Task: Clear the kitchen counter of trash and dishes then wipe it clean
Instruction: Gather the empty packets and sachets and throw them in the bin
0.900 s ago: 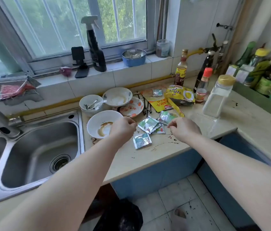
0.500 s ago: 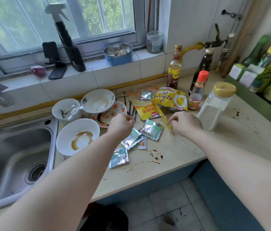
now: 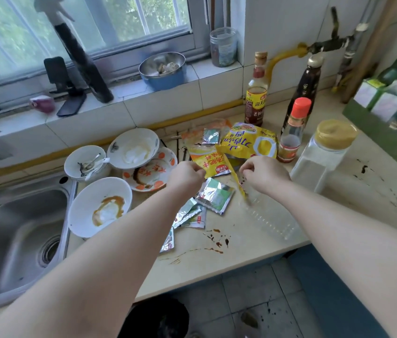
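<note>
Yellow wrappers [image 3: 248, 142], foil sachets [image 3: 214, 195] beside dirty bowls [image 3: 87, 215]

Both arms reached forward. The left hand [image 3: 185, 177] was curled in a fist. The right hand [image 3: 265, 177] pinched a wrapper [image 3: 236, 177].

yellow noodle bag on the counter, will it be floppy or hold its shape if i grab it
Probably floppy: the yellow noodle bag lies crumpled, with a torn strip trailing down past the right hand. Likely very light, since it is thin film and torn open. Lifting it may nudge the silver sachet lying just beside its edge.
</note>
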Motion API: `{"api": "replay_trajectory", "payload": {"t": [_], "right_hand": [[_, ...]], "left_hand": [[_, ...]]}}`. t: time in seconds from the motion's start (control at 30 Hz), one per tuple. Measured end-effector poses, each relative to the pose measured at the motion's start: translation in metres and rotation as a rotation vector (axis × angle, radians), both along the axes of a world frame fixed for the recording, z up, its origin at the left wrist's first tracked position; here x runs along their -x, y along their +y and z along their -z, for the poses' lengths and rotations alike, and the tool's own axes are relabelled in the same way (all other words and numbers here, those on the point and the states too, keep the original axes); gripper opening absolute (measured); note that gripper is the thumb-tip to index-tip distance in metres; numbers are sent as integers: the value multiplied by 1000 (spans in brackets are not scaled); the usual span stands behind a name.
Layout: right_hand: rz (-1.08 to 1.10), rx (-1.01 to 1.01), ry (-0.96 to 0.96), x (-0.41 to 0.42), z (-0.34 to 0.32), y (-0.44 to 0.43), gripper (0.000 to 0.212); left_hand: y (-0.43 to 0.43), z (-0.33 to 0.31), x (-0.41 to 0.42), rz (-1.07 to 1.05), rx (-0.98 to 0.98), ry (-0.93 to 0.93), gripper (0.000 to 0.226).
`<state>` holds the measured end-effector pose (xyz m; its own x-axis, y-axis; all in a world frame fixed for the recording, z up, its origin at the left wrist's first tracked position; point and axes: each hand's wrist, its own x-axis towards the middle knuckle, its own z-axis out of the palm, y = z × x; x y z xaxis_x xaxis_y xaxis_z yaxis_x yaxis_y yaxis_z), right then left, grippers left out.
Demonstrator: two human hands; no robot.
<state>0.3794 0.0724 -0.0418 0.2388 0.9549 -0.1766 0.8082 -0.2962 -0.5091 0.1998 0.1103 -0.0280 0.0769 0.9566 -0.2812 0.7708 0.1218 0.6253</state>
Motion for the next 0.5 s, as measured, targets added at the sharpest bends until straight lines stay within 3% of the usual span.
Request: {"api": "replay_trajectory", "payload": {"t": [0.17, 0.33, 0.5], "right_hand": [[13, -4, 32, -13, -3, 12, 24], [64, -12, 40, -26, 6, 26, 24], [100, -27, 63, -35, 18, 34, 35]], "left_hand": [[24, 2, -33, -13, 27, -94, 24], [47, 9, -66, -1, 57, -47, 15], [66, 16, -79, -10, 29, 51, 53]]}}
